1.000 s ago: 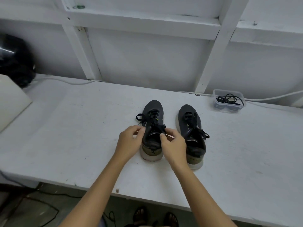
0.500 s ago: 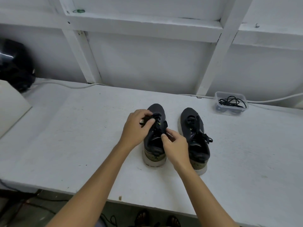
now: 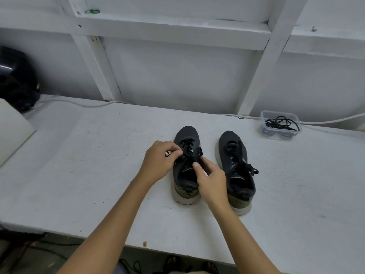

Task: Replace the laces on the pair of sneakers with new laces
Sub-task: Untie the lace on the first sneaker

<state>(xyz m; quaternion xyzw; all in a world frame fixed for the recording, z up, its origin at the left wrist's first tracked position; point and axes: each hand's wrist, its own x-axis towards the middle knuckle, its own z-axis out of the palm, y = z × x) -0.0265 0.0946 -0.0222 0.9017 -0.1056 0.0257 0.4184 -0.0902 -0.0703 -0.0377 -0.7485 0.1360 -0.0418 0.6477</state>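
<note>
White bench [image 3: 83, 175] w/ tub of spare laces [image 3: 280, 124] far right, both hands [image 3: 161, 162] pinching left sneaker's lace [image 3: 189, 151]

You face a white-painted table [image 3: 79, 175] against a white panelled wall [image 3: 177, 76] with slanted white battens [image 3: 94, 64]. A white cable [image 3: 83, 103] runs along its back edge. Dim, even light.

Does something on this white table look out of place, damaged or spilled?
Nothing stands out. Both dark sneakers, the left one and the right one, stand upright side by side, the hands, left and right, working the left sneaker's lace.
</note>
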